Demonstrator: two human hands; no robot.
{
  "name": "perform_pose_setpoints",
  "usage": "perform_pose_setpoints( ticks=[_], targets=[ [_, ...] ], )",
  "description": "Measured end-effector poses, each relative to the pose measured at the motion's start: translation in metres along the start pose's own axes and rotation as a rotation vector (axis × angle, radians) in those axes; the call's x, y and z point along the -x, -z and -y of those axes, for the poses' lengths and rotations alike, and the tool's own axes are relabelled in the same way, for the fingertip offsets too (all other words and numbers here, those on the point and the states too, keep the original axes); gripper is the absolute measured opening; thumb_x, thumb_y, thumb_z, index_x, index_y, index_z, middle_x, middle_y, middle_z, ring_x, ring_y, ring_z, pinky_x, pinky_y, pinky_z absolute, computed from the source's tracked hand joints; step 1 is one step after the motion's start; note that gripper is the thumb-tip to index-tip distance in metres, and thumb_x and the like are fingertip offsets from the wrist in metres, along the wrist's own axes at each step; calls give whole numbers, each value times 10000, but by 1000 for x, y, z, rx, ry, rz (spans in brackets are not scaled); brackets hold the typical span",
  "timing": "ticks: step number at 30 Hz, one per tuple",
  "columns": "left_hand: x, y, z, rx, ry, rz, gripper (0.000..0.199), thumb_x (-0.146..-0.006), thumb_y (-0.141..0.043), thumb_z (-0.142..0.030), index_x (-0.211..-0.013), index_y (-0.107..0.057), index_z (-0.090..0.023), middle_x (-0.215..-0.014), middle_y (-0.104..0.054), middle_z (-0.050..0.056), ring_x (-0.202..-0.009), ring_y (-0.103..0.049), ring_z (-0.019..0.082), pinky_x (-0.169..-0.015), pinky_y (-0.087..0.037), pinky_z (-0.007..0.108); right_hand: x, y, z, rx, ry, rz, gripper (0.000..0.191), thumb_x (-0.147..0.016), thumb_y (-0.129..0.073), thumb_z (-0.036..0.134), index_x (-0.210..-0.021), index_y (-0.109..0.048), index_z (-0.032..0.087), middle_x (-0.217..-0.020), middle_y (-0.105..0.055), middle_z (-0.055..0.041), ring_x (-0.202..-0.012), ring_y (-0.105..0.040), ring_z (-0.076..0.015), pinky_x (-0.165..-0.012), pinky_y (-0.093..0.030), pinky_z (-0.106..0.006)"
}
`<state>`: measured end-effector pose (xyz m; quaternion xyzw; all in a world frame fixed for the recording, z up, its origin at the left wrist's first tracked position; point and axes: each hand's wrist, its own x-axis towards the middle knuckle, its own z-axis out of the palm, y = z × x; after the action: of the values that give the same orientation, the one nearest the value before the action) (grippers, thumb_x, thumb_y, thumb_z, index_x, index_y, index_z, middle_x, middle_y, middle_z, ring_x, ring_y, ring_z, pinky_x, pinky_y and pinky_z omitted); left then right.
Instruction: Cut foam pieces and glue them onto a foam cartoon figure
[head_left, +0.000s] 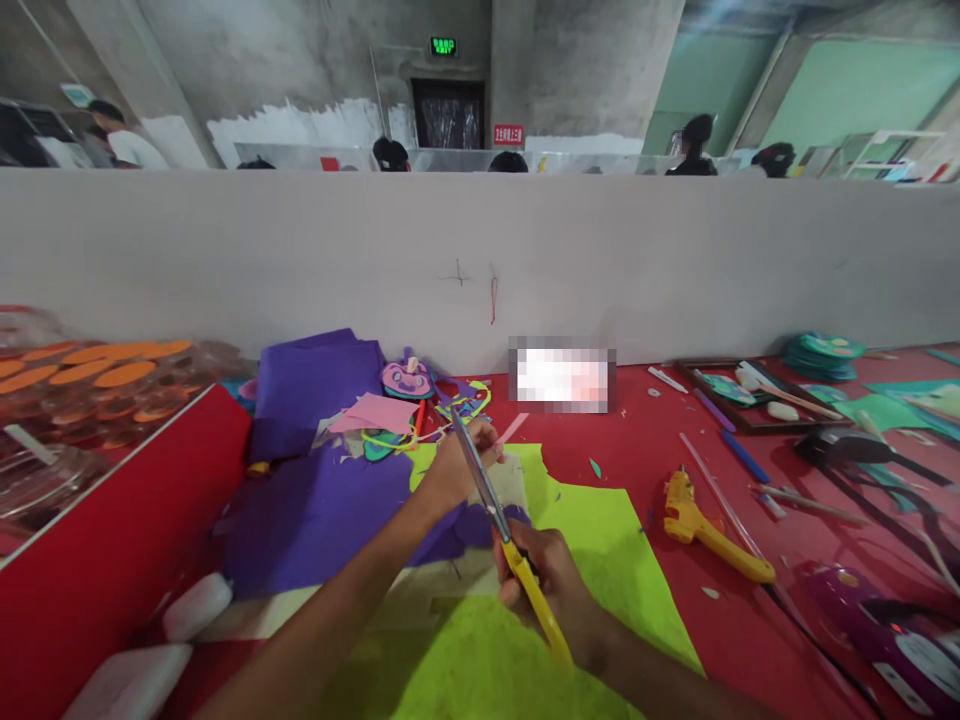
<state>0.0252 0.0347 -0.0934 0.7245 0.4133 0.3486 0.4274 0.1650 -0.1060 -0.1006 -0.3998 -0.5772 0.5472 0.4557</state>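
My right hand (547, 575) is closed round the yellow handle of a pair of scissors (484, 490). The long metal blades point up and away to the left, crossing in front of my left hand (457, 465). The fingers of that left hand are curled together around a thin pink strip (513, 430), which sticks out to the right of them. Both hands are above a lime-green sheet (607, 540) and pieces of purple sheet (300, 520). A smaller pink sheet (373, 412) lies to the left among cut scraps.
A yellow glue gun (709, 530) lies on the red table (600, 450) at right, near a purple device (885, 630). Behind it is a dark tray (787, 425) with tools. A red panel (142, 500) and clear containers (90, 390) stand left. A white partition (337, 250) bounds the back.
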Motion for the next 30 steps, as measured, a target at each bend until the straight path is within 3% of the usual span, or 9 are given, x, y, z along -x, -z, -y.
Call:
perform_pose_setpoints(
  ticks=[3, 7, 11, 16, 22, 30],
  targets=[
    [-2, 7, -18, 291, 111, -45, 302, -787, -728, -410, -831, -507, -209, -713, -694, 21, -648, -647, 169, -681, -492, 303, -1, -2, 2, -40, -21, -14, 492, -803, -753, 605, -717, -445, 231, -583, -348, 87, -478, -278, -69, -429, -227, -218],
    [2, 10, -36, 398, 96, -87, 349, -748, -781, -375, -804, -477, -212, -766, -709, 14, -652, -633, 144, -668, -480, 276, -2, -2, -3, -64, -6, -45, 520, -799, -747, 658, -712, -459, 234, -559, -358, 88, -455, -281, -70, -401, -226, -213],
    [5, 10, -43, 420, 43, -141, 270, -764, -735, -321, -769, -492, -203, -749, -647, -22, -668, -586, 122, -696, -461, 260, -2, -1, -12, -97, 17, -48, 591, -793, -703, 772, -720, -468, 235, -530, -351, 97, -430, -275, -66, -388, -219, -214],
    [5, 14, -46, 375, 38, -216, 221, -727, -719, -250, -734, -507, -188, -709, -554, -44, -679, -530, 107, -679, -414, 234, -3, 0, -19, -125, 59, -60, 607, -825, -670, 792, -738, -468, 226, -522, -348, 107, -395, -275, -49, -373, -198, -202],
    [6, 26, -57, 337, 5, -219, 227, -787, -771, -342, -809, -626, -169, -746, -602, -22, -687, -551, 111, -679, -437, 239, -8, 0, -23, -246, 67, -156, 647, -814, -635, 840, -730, -446, 227, -512, -337, 122, -329, -266, -28, -320, -226, -169],
    [13, 27, -78, 407, -22, -225, 283, -842, -752, -456, -830, -762, -173, -899, -745, 63, -864, -662, 175, -792, -534, 272, -13, 2, -21, -249, 43, -237, 663, -801, -619, 863, -720, -440, 230, -498, -340, 125, -303, -280, -27, -285, -281, -149]
  ],
)
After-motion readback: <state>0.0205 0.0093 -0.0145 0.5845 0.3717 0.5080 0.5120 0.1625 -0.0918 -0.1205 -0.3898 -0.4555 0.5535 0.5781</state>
